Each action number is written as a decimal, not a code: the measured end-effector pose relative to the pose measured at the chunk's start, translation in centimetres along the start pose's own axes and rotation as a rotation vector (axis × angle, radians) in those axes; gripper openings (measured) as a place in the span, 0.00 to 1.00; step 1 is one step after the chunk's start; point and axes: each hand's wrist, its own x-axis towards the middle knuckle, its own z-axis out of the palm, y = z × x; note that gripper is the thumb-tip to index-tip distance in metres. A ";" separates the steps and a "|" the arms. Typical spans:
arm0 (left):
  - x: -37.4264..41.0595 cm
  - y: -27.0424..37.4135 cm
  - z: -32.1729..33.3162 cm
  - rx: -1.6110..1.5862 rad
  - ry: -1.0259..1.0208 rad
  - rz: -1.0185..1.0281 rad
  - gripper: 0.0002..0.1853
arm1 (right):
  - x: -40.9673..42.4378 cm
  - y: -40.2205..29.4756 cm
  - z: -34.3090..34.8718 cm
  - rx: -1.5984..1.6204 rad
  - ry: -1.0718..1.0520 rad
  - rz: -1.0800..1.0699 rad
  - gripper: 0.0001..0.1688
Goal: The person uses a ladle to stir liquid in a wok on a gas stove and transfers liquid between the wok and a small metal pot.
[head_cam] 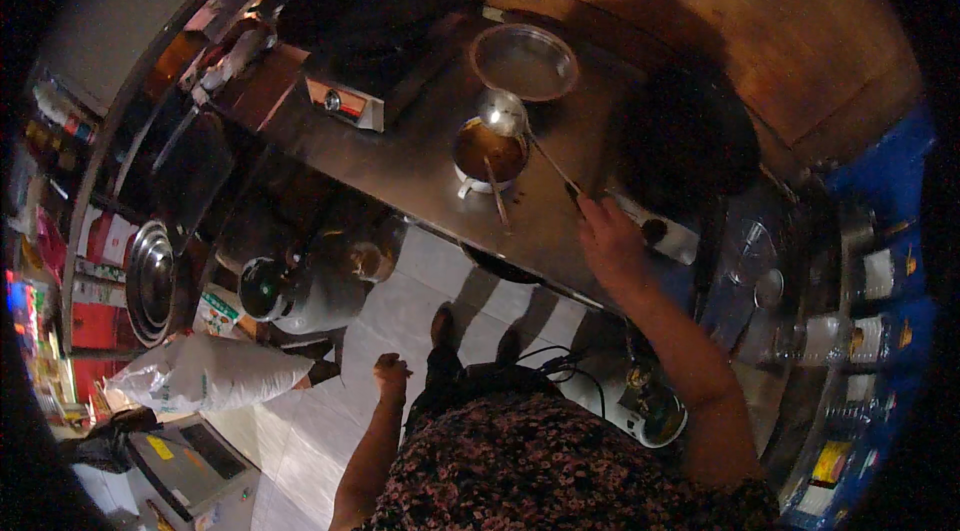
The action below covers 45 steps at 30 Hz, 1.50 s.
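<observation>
My right hand grips the handle of a metal ladle, whose bowl is over the far rim of a white pot. Dark brown contents fill part of the pot, and a second utensil leans out over its near rim. Just behind the ladle sits a wide metal bowl on the steel counter. My left hand hangs low beside my body, fingers curled, with nothing visible in it.
Dark large pans stand at the left and right of the counter, near control knobs. Nested metal bowls lean at the left. On the floor are a white sack, gas cylinders and cables. Racks with containers line the right.
</observation>
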 end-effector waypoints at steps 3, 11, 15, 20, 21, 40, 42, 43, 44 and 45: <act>3.1 -5.9 -2.3 0.198 -0.097 0.335 0.14 | 0.5 1.2 1.2 0.700 -0.083 0.582 0.15; 3.1 -6.2 -2.7 -0.085 -0.151 0.147 0.19 | 2.1 9.5 -8.0 1.028 0.244 0.968 0.16; 3.6 -6.2 -2.4 0.332 -0.169 0.413 0.16 | 0.1 18.2 -7.4 0.582 0.207 0.943 0.15; 2.0 -1.7 -0.3 0.168 -0.078 0.073 0.16 | -2.3 22.4 -6.6 0.697 0.212 1.102 0.12; 1.7 -0.9 -0.2 0.142 -0.064 0.051 0.16 | -2.7 22.9 -6.3 0.791 0.224 1.091 0.12; 11.2 20.8 18.0 -0.145 -0.383 0.609 0.14 | -0.4 -1.1 14.7 0.604 -0.234 0.358 0.09; 11.4 22.4 19.5 -0.138 -0.347 0.607 0.14 | 0.3 -2.1 18.1 1.000 -0.542 0.575 0.08; 11.7 22.9 19.9 -0.026 -0.287 0.596 0.14 | 3.1 -4.5 15.6 1.279 -0.601 0.923 0.08; 11.9 23.3 20.4 0.084 -0.244 0.587 0.14 | 4.8 -5.7 13.9 1.538 -0.629 1.292 0.09; 12.1 23.6 20.9 0.093 -0.272 0.595 0.14 | 4.5 -5.3 14.4 1.487 -0.583 1.286 0.10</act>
